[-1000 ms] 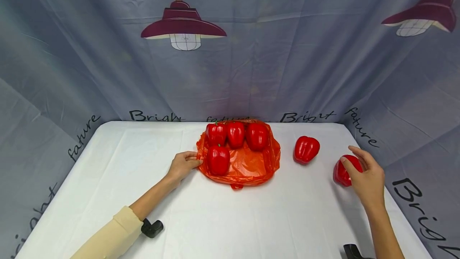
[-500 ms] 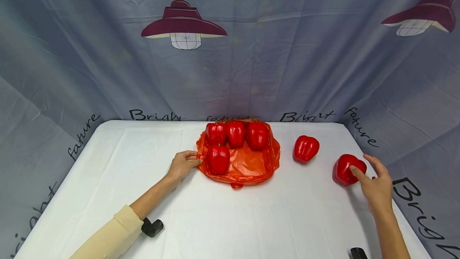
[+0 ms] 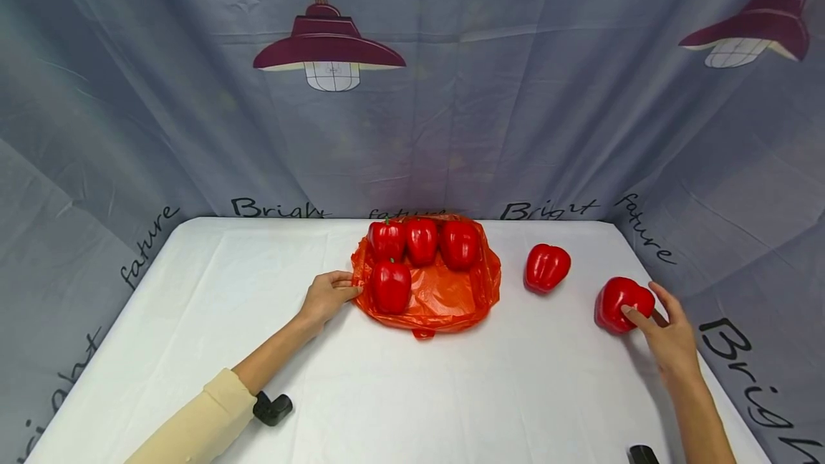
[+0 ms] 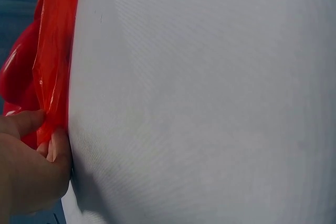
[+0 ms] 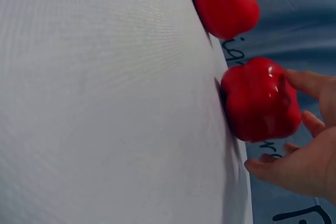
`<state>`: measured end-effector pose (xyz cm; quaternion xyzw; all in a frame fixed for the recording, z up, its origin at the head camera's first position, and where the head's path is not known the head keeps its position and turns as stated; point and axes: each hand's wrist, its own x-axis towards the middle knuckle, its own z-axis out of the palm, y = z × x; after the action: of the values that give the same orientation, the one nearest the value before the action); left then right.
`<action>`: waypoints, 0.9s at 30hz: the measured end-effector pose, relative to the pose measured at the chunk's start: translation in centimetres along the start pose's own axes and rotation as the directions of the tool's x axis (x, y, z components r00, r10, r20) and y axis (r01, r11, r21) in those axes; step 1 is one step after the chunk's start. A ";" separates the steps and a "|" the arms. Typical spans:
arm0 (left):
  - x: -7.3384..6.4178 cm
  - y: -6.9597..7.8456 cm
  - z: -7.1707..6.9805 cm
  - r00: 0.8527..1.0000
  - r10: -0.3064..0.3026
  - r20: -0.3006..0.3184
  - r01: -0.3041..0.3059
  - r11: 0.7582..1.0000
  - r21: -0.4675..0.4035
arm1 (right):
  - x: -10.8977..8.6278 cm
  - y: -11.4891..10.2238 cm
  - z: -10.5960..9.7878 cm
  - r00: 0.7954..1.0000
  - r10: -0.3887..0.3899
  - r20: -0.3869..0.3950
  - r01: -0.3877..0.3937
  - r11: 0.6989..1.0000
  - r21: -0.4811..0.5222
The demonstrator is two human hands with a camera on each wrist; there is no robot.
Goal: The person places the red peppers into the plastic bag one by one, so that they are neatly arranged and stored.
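An orange-red plastic bag [image 3: 445,296] lies spread wide on the table, with several red bell peppers [image 3: 392,286] inside. My left hand [image 3: 327,299] pinches the bag's left rim between thumb and fingers, seen also in the left wrist view, where the bag edge [image 4: 55,61] stands up from the cloth. At the table's right side my right hand [image 3: 673,339] is spread around a loose red bell pepper [image 3: 620,303]. In the right wrist view one fingertip is at this pepper [image 5: 260,103], while another digit stays apart from it.
Another loose red bell pepper [image 3: 547,268] lies between the bag and my right hand. A white cloth covers the table [image 3: 451,399]. Behind it hangs a grey-blue curtain [image 3: 451,127] printed with lamps and lettering. Each wrist carries a black device [image 3: 273,409].
My right hand drew back to the right from over the loose pepper, then came slightly left toward it again. The left hand and the bag have stayed in place.
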<state>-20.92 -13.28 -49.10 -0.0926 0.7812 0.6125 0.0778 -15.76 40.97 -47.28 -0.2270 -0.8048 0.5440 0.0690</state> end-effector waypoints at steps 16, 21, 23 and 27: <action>0.1 0.0 -0.1 1.000 -0.001 0.000 0.001 1.000 0.004 | 0.5 1.4 0.0 0.993 -0.047 0.108 0.027 0.984 0.175; 0.2 0.0 -0.1 1.000 -0.004 0.004 0.004 1.000 0.002 | 0.4 1.2 -0.1 0.990 -0.044 0.131 0.010 0.969 0.248; 0.1 0.0 -0.1 1.000 -0.006 0.005 0.006 1.000 -0.001 | 0.4 1.1 -0.1 0.989 -0.043 0.139 0.005 0.965 0.263; 0.2 0.0 -0.1 1.000 -0.008 0.005 0.008 1.000 -0.011 | 0.4 0.9 -0.2 0.989 -0.036 0.142 -0.005 0.961 0.277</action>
<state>-21.11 -13.42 -49.14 -0.0950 0.7773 0.6165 0.0816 -15.76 41.56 -48.09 -0.1685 -0.7256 0.6656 0.0455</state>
